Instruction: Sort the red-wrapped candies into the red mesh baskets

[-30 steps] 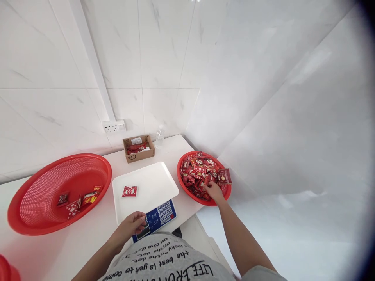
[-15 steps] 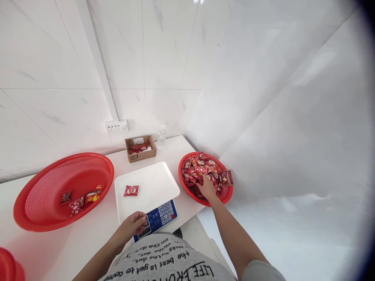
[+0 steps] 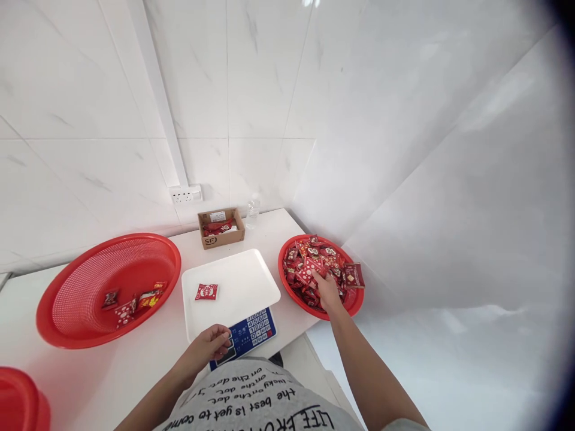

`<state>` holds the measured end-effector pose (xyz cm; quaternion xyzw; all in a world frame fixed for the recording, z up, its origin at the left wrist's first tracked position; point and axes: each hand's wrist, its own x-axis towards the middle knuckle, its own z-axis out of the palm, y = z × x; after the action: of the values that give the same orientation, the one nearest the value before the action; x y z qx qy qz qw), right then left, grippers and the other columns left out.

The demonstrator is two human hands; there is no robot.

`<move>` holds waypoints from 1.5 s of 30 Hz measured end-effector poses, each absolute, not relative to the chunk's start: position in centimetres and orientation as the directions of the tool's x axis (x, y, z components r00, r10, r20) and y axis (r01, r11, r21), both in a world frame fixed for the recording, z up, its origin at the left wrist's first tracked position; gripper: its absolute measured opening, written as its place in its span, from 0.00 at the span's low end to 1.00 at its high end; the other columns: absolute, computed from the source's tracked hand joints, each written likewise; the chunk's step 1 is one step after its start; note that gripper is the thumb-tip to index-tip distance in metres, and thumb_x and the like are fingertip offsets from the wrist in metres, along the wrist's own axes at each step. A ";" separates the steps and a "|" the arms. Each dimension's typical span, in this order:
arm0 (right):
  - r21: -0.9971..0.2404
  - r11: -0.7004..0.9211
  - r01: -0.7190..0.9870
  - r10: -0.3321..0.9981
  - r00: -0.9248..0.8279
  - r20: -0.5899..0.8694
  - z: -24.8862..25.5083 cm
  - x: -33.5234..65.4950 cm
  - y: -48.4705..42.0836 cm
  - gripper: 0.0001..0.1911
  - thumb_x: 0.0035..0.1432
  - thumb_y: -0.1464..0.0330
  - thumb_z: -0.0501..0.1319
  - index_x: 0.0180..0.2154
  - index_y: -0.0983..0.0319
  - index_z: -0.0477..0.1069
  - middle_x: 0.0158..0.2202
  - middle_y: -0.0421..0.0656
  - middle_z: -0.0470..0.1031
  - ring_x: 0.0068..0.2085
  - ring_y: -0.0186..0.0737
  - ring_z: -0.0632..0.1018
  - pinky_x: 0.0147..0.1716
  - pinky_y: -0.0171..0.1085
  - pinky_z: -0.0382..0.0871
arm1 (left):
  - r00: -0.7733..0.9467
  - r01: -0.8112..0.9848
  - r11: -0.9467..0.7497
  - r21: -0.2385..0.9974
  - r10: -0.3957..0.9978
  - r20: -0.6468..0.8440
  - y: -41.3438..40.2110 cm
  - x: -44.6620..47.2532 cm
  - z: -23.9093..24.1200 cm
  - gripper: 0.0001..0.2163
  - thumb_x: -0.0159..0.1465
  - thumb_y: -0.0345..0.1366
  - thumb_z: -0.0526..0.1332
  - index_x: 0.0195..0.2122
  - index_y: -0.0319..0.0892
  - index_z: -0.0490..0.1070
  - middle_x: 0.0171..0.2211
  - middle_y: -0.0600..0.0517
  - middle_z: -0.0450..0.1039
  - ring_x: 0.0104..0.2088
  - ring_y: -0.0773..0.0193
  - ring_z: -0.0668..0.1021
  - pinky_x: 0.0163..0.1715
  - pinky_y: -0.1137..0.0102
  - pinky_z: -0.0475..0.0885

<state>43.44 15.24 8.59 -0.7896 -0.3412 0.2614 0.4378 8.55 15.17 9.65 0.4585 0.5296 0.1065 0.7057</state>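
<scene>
My right hand (image 3: 329, 288) is in the right-hand red basket (image 3: 287, 286), with its thumb and fingers closed on a red snack packet (image 3: 309, 269) with white dots. Many similar small red packets lie heaped around it. My left hand (image 3: 214, 342) hovers over the front edge of a digital scale (image 3: 256, 328), its fingers curled in and nothing visible in them. On the scale's white tray (image 3: 242, 281) lies a single red-and-white packet (image 3: 207, 292). A larger dark red packet (image 3: 354, 275) rests on the basket's right rim.
To the left stands a bigger red basket (image 3: 72, 272) with several packets at its bottom. Behind the scale are a cardboard box (image 3: 223, 238) of red packets and a clear bottle (image 3: 253, 211) by the wall. Another red container (image 3: 27, 395) shows at the lower left.
My right hand has shifted within the basket and taken hold of the dotted packet. My left hand keeps its place by the scale. The view has turned slightly left.
</scene>
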 end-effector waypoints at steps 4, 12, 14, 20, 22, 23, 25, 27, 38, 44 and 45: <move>-0.946 -0.219 -0.238 0.844 0.439 -0.306 10.4 38.1 14.6 0.19 0.47 0.57 0.63 0.39 0.61 0.69 0.37 0.43 0.76 0.38 0.40 0.76 0.35 0.36 0.71 | 0.482 0.313 0.531 0.787 0.625 -0.614 15.2 10.0 11.1 0.22 0.51 0.54 0.59 0.37 0.40 0.66 0.32 0.52 0.69 0.33 0.65 0.72 0.35 0.70 0.66; -0.843 -0.398 -0.362 0.910 -0.040 -0.412 10.4 27.2 12.2 0.16 0.41 0.59 0.68 0.30 0.64 0.72 0.26 0.41 0.74 0.28 0.34 0.73 0.30 0.35 0.65 | 0.599 0.277 0.424 0.863 0.626 -0.500 14.7 11.0 10.7 0.23 0.55 0.55 0.55 0.39 0.40 0.67 0.36 0.49 0.72 0.34 0.64 0.72 0.36 0.68 0.66; -0.836 -0.431 -0.339 0.899 -0.087 -0.429 9.9 26.4 11.9 0.16 0.41 0.59 0.68 0.29 0.64 0.72 0.24 0.40 0.73 0.26 0.33 0.71 0.28 0.35 0.64 | 0.591 0.281 0.423 0.862 0.631 -0.502 14.5 10.6 10.0 0.23 0.55 0.55 0.55 0.38 0.38 0.67 0.35 0.49 0.73 0.33 0.64 0.72 0.36 0.68 0.65; -0.834 -0.471 -0.287 0.881 -0.119 -0.457 9.0 26.3 11.7 0.19 0.37 0.58 0.69 0.30 0.64 0.72 0.25 0.40 0.73 0.26 0.34 0.71 0.31 0.36 0.64 | 0.611 0.275 0.390 0.879 0.635 -0.473 14.1 9.9 8.7 0.23 0.55 0.56 0.54 0.33 0.38 0.69 0.28 0.52 0.72 0.27 0.66 0.70 0.30 0.70 0.62; -0.822 -0.487 -0.297 0.872 -0.116 -0.475 8.7 26.3 11.6 0.20 0.38 0.56 0.68 0.30 0.64 0.71 0.26 0.40 0.73 0.27 0.34 0.71 0.32 0.37 0.64 | 0.550 0.306 0.382 0.872 0.677 -0.490 14.3 9.8 8.6 0.23 0.54 0.57 0.54 0.29 0.38 0.68 0.25 0.53 0.71 0.26 0.66 0.70 0.29 0.70 0.62; -0.813 -0.503 -0.293 0.862 -0.108 -0.495 8.5 26.3 11.5 0.21 0.38 0.55 0.68 0.30 0.64 0.70 0.25 0.39 0.72 0.26 0.34 0.71 0.31 0.37 0.64 | 0.504 0.326 0.383 0.864 0.703 -0.502 14.5 9.7 8.7 0.23 0.53 0.58 0.53 0.28 0.39 0.67 0.24 0.53 0.70 0.26 0.65 0.70 0.29 0.70 0.63; -0.798 -0.536 -0.276 0.840 -0.083 -0.536 8.0 26.4 11.4 0.21 0.38 0.54 0.67 0.30 0.63 0.69 0.24 0.39 0.71 0.23 0.32 0.69 0.27 0.35 0.63 | 0.413 0.404 0.367 0.838 0.744 -0.525 15.2 9.3 8.8 0.22 0.56 0.57 0.50 0.28 0.40 0.66 0.24 0.53 0.70 0.27 0.64 0.71 0.29 0.70 0.64; -0.788 -0.555 -0.267 0.827 -0.073 -0.558 7.7 26.5 11.3 0.22 0.38 0.54 0.67 0.30 0.63 0.68 0.25 0.39 0.70 0.22 0.30 0.67 0.25 0.34 0.61 | 0.325 0.545 0.297 0.784 0.787 -0.524 16.2 8.6 8.9 0.21 0.59 0.54 0.46 0.29 0.41 0.65 0.25 0.53 0.70 0.27 0.64 0.73 0.28 0.70 0.65; -0.776 -0.570 -0.269 0.816 -0.079 -0.572 7.8 26.8 10.9 0.24 0.38 0.52 0.67 0.31 0.62 0.66 0.25 0.37 0.69 0.22 0.28 0.64 0.24 0.32 0.59 | 0.393 0.838 -0.405 0.366 0.913 0.110 18.7 6.6 7.5 0.13 0.61 0.38 0.52 0.46 0.44 0.67 0.50 0.45 0.67 0.52 0.54 0.68 0.50 0.59 0.63; -0.764 -0.598 -0.244 0.795 -0.060 -0.603 8.3 26.9 10.8 0.24 0.42 0.51 0.65 0.32 0.62 0.64 0.27 0.38 0.69 0.24 0.29 0.69 0.27 0.33 0.63 | 0.468 0.834 -0.428 0.350 0.883 -0.036 21.0 7.4 5.5 0.18 0.60 0.38 0.56 0.52 0.43 0.65 0.60 0.44 0.56 0.61 0.49 0.57 0.57 0.54 0.56; -0.755 -0.610 -0.240 0.785 -0.060 -0.616 8.4 27.0 10.8 0.23 0.43 0.51 0.64 0.33 0.62 0.64 0.28 0.38 0.69 0.24 0.29 0.70 0.27 0.33 0.64 | 0.490 0.820 -0.441 0.364 0.870 -0.050 21.3 7.5 5.4 0.19 0.59 0.38 0.57 0.52 0.44 0.65 0.60 0.45 0.55 0.61 0.50 0.56 0.57 0.55 0.56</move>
<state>26.99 10.81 8.44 -0.5757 -0.2367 0.6883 0.3725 7.55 21.26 5.42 0.8457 0.4998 0.0724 0.1727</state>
